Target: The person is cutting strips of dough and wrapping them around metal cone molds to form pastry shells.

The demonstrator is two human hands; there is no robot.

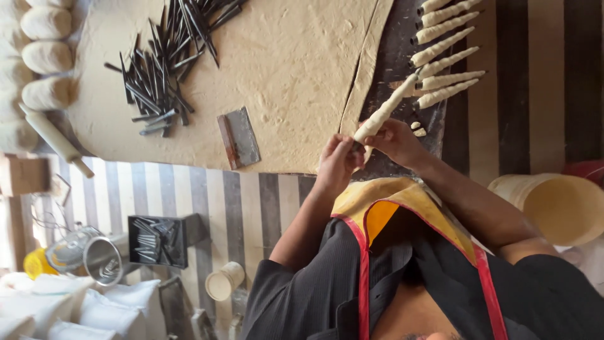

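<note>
A long cone wrapped in dough (384, 113) sits near the middle, pointing toward 1 o'clock. The left hand (338, 160) pinches its fat end with closed fingers. The right hand (395, 140) curls around it just beside. At 1 o'clock, finished dough cones (443, 53) lie in a row. At 10 o'clock, metal cones (163, 63) pile on flat dough (289, 63).

A rolled-out dough sheet (277, 69) covers most of the surface (390, 63). On the sheet lie a heap of metal cone moulds (165, 63) and, nearer the person, a scraper (239, 138). A rolling pin (55, 140) rests at the sheet's edge beside a row of dough balls (45, 56). Past the sheet's cut strip (365, 66), wrapped cones (443, 53) lie side by side. A bucket (557, 208), a cup (224, 281) and a box of moulds (157, 240) stand on the floor.
</note>
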